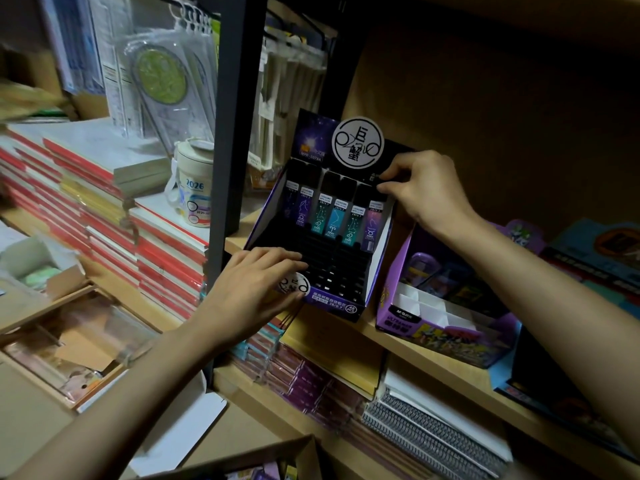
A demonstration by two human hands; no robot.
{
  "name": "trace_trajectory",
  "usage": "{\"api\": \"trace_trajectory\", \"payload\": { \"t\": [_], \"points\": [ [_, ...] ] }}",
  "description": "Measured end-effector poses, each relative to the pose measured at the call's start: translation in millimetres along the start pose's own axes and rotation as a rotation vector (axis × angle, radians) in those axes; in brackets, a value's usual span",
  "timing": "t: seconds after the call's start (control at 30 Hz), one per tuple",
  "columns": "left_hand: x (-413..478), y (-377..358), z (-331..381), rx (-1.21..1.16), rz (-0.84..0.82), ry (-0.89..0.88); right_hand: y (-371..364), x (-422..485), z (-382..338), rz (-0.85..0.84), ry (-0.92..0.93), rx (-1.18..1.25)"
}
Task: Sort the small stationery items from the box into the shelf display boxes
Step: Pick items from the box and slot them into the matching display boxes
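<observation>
A dark purple display box (375, 261) of pencil-lead cases stands tilted on the wooden shelf. Several lead cases (334, 216) fill its top row; the black slots below are bare. My left hand (256, 289) lies on the box's front left corner with straight fingers, touching its front lip. My right hand (422, 192) pinches a dark lead case (379, 178) at the top right slot of the box. The cardboard source box (263, 462) shows at the bottom edge with small colourful items inside.
A lighter purple display box (440, 327) with white dividers stands right of the dark one. A black shelf post (228, 133) rises on the left. Red notebooks (104, 209) and a cup (192, 188) lie left; notebooks and spiral pads fill the lower shelf.
</observation>
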State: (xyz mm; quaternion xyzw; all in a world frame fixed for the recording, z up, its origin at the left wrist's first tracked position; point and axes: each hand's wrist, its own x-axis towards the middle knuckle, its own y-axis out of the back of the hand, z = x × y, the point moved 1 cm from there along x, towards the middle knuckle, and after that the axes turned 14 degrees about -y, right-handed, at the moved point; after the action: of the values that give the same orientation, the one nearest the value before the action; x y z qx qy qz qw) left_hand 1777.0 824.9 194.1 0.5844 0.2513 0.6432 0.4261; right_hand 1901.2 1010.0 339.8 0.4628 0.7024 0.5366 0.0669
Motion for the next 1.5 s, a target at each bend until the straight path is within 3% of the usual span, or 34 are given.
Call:
{"api": "trace_trajectory", "payload": {
  "t": [0.47, 0.6, 0.73, 0.83, 0.93, 1.07, 1.27, 1.4, 1.5],
  "points": [
    [-1.9, -3.7, -3.0, 0.006, 0.037, -0.025, 1.0, -0.6, 5.0, -0.015, -0.014, -0.024],
    [-2.0, -3.6, -2.8, -0.005, 0.049, -0.024, -3.1, 3.1, 6.1, -0.096, 0.009, -0.196],
    [-1.6, 4.7, 0.0, 0.033, 0.009, -0.067, -7.0, 2.5, 3.1, -0.055, 0.09, -0.418],
    [-2.1, 36.5, 3.1, 0.11, 0.082, -0.087, 0.9, 3.0, -2.6, -0.039, 0.172, -0.589],
    [-10.5, 69.5, 5.2, 0.056, 0.104, -0.009, 17.8, -4.2, -7.4, -0.059, 0.194, -0.531],
    [-46.1, 70.2, 17.5, -0.111, -0.116, 0.153, 32.2, -42.9, -19.8, -0.172, 0.234, -0.33],
    [-121.6, -1.7, 48.2, -0.297, -0.309, 0.421, -0.3, -138.2, -20.1, -0.532, 0.245, -0.203],
    [-178.2, -65.1, 62.8, -0.439, -0.335, 0.647, -62.6, -206.2, 10.3, -0.693, 0.2, -0.22],
    [-225.2, -112.4, 76.1, -0.51, -0.312, 0.784, -115.2, -256.3, 43.4, -0.87, 0.064, -0.192]
  ]
}}
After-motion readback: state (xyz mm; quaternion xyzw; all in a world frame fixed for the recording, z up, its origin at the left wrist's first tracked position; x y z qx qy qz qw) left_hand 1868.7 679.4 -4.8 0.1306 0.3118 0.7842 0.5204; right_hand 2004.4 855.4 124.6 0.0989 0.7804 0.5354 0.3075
